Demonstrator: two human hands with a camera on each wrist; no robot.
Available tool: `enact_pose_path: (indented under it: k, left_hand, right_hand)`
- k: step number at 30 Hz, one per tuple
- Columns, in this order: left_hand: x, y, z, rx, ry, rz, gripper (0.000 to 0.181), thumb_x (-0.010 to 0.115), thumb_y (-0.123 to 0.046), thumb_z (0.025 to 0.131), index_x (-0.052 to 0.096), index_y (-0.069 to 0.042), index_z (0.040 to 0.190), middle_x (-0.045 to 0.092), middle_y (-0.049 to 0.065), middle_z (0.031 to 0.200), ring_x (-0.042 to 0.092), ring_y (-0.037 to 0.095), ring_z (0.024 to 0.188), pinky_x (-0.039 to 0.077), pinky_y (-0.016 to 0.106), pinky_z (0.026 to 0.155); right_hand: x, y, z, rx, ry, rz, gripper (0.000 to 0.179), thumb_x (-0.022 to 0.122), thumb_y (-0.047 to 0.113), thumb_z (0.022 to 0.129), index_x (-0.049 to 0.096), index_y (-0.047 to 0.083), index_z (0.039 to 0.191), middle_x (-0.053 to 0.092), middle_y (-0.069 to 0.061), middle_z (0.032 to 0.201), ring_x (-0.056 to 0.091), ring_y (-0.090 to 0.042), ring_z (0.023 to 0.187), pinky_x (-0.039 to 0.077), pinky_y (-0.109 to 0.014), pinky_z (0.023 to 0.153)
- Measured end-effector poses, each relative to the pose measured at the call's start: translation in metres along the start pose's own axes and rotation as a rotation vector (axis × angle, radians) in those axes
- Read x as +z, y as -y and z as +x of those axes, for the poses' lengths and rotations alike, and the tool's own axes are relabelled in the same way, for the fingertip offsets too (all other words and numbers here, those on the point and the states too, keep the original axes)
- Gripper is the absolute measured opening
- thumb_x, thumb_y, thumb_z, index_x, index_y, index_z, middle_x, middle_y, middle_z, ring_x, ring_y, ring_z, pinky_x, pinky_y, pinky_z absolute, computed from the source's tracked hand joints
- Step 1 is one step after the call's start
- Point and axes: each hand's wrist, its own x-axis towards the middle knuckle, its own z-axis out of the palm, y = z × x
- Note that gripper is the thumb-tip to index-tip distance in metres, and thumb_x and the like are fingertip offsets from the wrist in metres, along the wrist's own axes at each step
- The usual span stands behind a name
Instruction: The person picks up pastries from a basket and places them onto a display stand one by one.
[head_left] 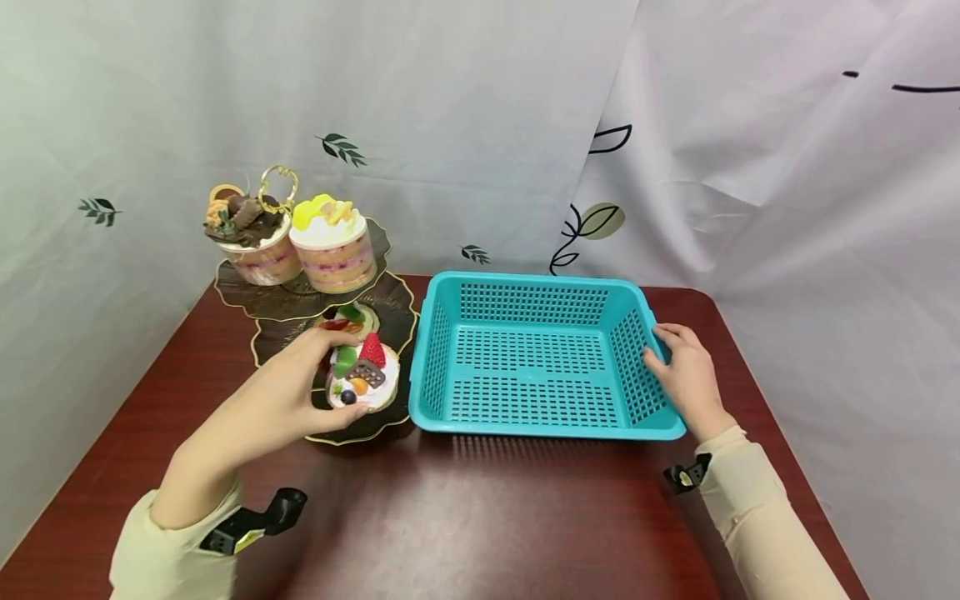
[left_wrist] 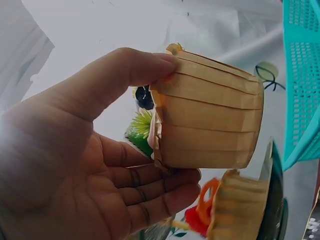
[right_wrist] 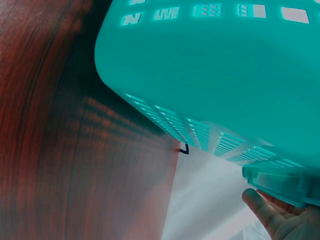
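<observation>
My left hand [head_left: 288,396] grips a fruit cupcake [head_left: 363,375] between thumb and fingers. It is topped with cream, a strawberry, green fruit, a blueberry and a chocolate piece. In the left wrist view, its pleated tan cup [left_wrist: 210,110] is tipped sideways, the thumb on its upper side. Another fruit cupcake [head_left: 363,320] sits behind it on the lower plate [head_left: 386,423] of a dark two-tier stand. At the right, my right hand [head_left: 692,377] holds the rim of a turquoise plastic basket [head_left: 525,429]; its fingers show beneath the rim in the right wrist view.
On the upper tier [head_left: 300,304] stand a chocolate-topped dessert cup [head_left: 258,250] and a yellow-fruit dessert cup [head_left: 333,254], beside a gold ring handle [head_left: 279,187]. The reddish-brown table [head_left: 510,517] meets a pale patterned cloth [head_left: 465,125] behind.
</observation>
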Motion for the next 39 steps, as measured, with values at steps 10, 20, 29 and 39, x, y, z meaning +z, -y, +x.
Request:
enact_pose_path:
  k: [10,20,29,39]
  left_hand:
    - [-0.015,0.018,-0.013,-0.037,-0.052,0.045,0.066,0.087,-0.019,0.064,0.054,0.0,0.119,0.059,0.009,0.106,0.05,0.011,0.085,0.045,0.023,0.068]
    - [-0.028,0.041,-0.019,-0.059,-0.118,0.067,0.062,0.087,-0.013,0.063,0.055,-0.004,0.115,0.058,0.006,0.097,0.041,-0.003,0.08,0.038,0.014,0.066]
    - [-0.037,0.06,-0.023,-0.141,-0.12,0.11,0.056,0.088,-0.015,0.062,0.055,0.003,0.104,0.056,0.012,0.088,0.043,0.007,0.076,0.034,0.015,0.062]
    - [-0.041,0.072,-0.011,-0.097,-0.133,0.085,0.056,0.085,-0.011,0.065,0.055,-0.002,0.11,0.055,0.007,0.087,0.041,-0.001,0.074,0.034,0.015,0.064]
  right_hand:
    - [-0.002,0.001,0.0,0.004,0.004,-0.001,0.045,0.061,0.01,0.092,0.052,-0.011,0.13,0.048,-0.027,0.132,0.053,-0.043,0.113,0.047,-0.058,0.091]
    - [-0.002,0.001,0.0,0.0,-0.002,-0.003,0.045,0.061,0.01,0.091,0.052,-0.012,0.129,0.048,-0.027,0.132,0.054,-0.043,0.113,0.047,-0.058,0.092]
    - [-0.001,0.0,-0.001,-0.004,0.002,-0.002,0.045,0.061,0.01,0.092,0.052,-0.012,0.129,0.048,-0.027,0.132,0.054,-0.043,0.112,0.047,-0.058,0.092]
    - [0.0,0.0,0.0,0.002,0.016,-0.01,0.046,0.06,0.012,0.092,0.051,-0.012,0.13,0.048,-0.027,0.132,0.054,-0.043,0.112,0.047,-0.058,0.092]
